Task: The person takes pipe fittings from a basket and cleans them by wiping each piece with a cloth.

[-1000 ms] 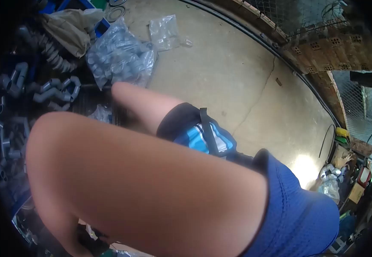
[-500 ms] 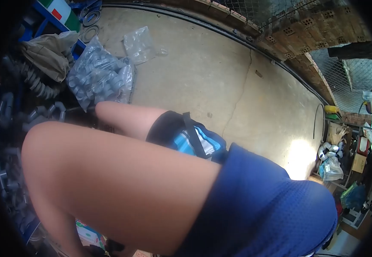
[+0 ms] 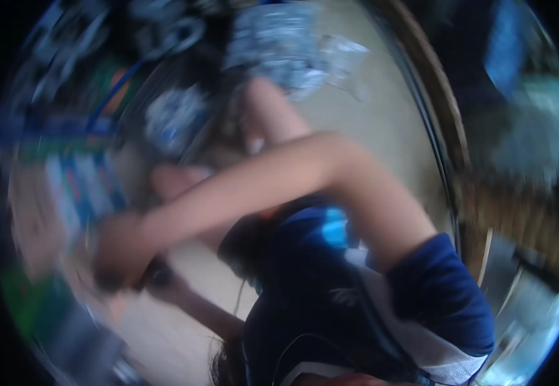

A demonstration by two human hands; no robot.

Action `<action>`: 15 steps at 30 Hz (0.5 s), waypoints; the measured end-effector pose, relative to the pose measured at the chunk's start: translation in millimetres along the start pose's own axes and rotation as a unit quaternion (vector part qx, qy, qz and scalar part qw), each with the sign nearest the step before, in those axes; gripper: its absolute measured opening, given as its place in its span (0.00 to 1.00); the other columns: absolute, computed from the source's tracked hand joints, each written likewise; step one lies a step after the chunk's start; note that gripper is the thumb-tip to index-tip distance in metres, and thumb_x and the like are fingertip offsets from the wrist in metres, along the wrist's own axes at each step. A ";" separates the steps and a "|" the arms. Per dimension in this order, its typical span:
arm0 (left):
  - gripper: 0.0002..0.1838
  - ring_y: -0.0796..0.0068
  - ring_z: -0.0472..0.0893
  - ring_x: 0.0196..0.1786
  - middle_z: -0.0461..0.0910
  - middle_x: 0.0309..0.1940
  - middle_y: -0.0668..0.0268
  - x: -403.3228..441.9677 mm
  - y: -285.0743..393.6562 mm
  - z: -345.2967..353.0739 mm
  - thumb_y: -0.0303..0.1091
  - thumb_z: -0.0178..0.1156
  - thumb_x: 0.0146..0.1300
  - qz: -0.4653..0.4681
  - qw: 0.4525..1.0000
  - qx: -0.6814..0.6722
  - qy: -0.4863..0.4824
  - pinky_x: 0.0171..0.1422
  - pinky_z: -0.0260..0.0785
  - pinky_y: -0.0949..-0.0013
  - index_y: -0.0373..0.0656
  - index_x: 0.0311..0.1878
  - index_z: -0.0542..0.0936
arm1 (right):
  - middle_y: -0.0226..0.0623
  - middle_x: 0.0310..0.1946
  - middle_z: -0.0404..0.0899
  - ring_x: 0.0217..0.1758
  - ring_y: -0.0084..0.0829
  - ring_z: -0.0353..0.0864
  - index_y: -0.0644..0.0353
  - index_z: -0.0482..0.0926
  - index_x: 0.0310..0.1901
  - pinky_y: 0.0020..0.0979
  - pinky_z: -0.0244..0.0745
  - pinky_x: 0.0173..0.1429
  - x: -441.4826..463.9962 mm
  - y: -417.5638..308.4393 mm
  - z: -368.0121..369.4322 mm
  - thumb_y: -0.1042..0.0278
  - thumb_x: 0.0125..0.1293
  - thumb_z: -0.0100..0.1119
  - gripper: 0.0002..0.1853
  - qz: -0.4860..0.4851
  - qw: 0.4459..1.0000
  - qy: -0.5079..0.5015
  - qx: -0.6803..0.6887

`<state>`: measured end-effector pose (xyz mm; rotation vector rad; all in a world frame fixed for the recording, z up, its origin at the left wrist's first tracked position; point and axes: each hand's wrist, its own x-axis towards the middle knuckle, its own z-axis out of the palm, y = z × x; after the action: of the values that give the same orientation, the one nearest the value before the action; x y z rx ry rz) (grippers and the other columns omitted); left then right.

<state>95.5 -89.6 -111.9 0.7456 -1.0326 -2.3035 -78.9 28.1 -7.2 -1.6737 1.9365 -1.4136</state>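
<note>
Motion blur smears the whole view. The bare arm that comes from the blue sleeve reaches left to my right hand [image 3: 122, 251], which is beside a blue-and-white printed box or packet [image 3: 86, 193]. Just below and to the right, my left hand [image 3: 167, 283] is close to it. Something dark is at the fingers of both hands; whether it is a held object or a covering cannot be made out. The fingers are too smeared to show whether they hold anything.
Clear plastic bags, one with grey pieces [image 3: 276, 42], lie on the concrete floor [image 3: 382, 128] at the top. A bowl-like heap of pale pieces [image 3: 176, 116] is beyond my knees. Brown cardboard [image 3: 32, 212] and a green item [image 3: 25, 296] are at the left.
The view has swung toward the left side and tilted. Both hands, earlier at or beyond the bottom edge, now show at the lower left, and the dark shirt front is visible.
</note>
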 end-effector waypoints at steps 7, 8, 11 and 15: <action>0.12 0.70 0.69 0.30 0.70 0.28 0.61 -41.0 -47.1 0.6 0.39 0.57 0.56 -0.272 0.930 -0.177 0.173 0.33 0.64 0.73 0.43 0.38 0.72 | 0.38 0.22 0.77 0.23 0.33 0.79 0.62 0.75 0.40 0.31 0.73 0.30 -172.9 73.4 12.1 0.61 0.48 0.65 0.19 0.221 0.965 0.137 0.041; 0.13 0.69 0.70 0.30 0.70 0.28 0.61 -35.4 -50.0 -13.2 0.39 0.59 0.54 -0.235 0.919 -0.221 0.225 0.37 0.67 0.72 0.43 0.37 0.72 | 0.31 0.23 0.77 0.23 0.25 0.78 0.62 0.75 0.40 0.26 0.73 0.29 -182.5 59.7 3.1 0.63 0.56 0.61 0.14 0.403 0.871 0.192 0.206; 0.13 0.67 0.73 0.31 0.72 0.29 0.60 -16.8 -62.8 -66.1 0.41 0.59 0.54 -0.190 0.908 -0.209 0.309 0.41 0.70 0.69 0.43 0.36 0.73 | 0.31 0.37 0.75 0.36 0.20 0.75 0.58 0.70 0.47 0.23 0.74 0.36 -263.2 87.5 -9.3 0.60 0.64 0.52 0.14 0.508 0.642 0.436 0.373; 0.12 0.69 0.74 0.29 0.73 0.24 0.64 31.4 -128.3 -144.6 0.41 0.60 0.53 -0.231 0.926 -0.128 0.271 0.36 0.69 0.66 0.47 0.34 0.72 | 0.27 0.24 0.73 0.10 0.22 0.60 0.52 0.74 0.38 0.20 0.55 0.16 -256.8 73.5 -39.8 0.41 0.59 0.50 0.21 0.535 0.477 0.562 0.414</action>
<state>139.5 -107.6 -301.8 1.5263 -0.3151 -2.3134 -69.3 259.5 -146.0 1.1212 1.3619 -2.1633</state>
